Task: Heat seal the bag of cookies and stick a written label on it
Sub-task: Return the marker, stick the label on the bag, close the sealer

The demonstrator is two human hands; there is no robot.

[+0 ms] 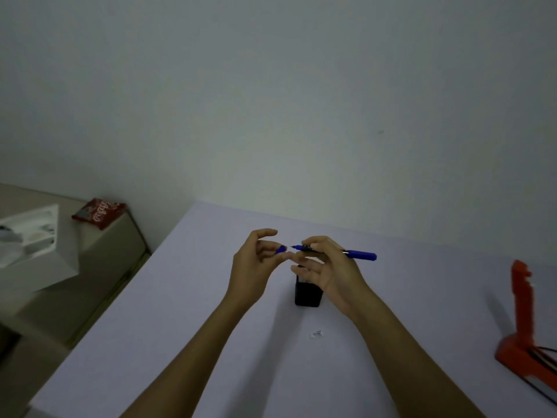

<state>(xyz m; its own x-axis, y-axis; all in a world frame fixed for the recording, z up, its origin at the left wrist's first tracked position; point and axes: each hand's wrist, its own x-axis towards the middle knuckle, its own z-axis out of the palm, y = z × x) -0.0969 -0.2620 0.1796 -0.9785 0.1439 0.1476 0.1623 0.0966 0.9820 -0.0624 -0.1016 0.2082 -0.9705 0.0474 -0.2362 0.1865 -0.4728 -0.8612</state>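
Observation:
My right hand (328, 267) holds a blue pen (360, 255) level above the table, its bare tip pointing left. My left hand (256, 257) pinches the blue pen cap (281, 249) just left of that tip, a small gap between them. A small white label (317, 333) with dark marks lies on the lilac table (180, 327) nearer to me. An orange heat sealer (523, 321) stands at the right edge with its arm raised. A red cookie bag (99, 213) lies on a side surface at the far left.
A black pen holder (308, 294) stands on the table under my right hand. A white open box (33, 236) sits on the beige side unit (99, 267) to the left. A plain wall runs behind the table.

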